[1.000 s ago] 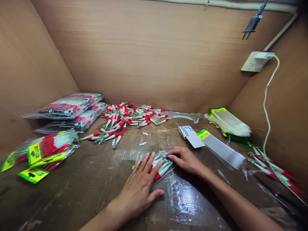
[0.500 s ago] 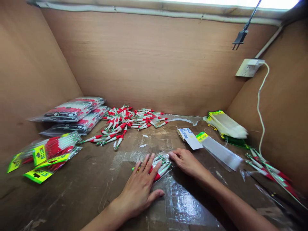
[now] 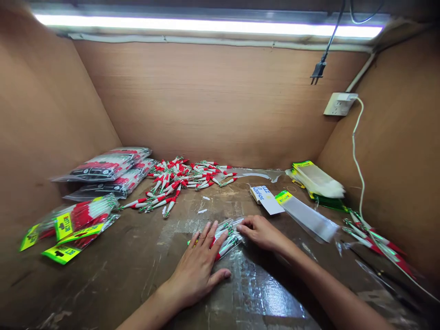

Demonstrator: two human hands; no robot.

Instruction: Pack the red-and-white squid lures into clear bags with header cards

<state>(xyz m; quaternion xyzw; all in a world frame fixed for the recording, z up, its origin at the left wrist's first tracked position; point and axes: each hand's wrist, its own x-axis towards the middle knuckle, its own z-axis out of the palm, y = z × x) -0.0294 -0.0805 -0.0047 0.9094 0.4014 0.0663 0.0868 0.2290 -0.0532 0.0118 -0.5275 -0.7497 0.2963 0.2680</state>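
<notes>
A clear plastic bag of red-and-white squid jigs with green hook ends lies on the table in front of me. My left hand is flat across the bag's labelled end, fingers stretched and thumb apart. Most of the yellow label is hidden beneath it. At the other end, by the hooks, my right hand pinches the bag's edge between thumb and curled fingers. Just beyond that hand are a folded white card with blue writing and a flat bag with a yellow header.
Loose squid jigs are heaped at the back. Filled packs and stacked larger bags stand left. Flat bags and more jigs lie right, near a white cable. A black plug hangs above.
The view has tilted upward, bringing the lamp tube into sight. Both hands stay on the bag, the right one still pinching its edge with hardly any movement.
</notes>
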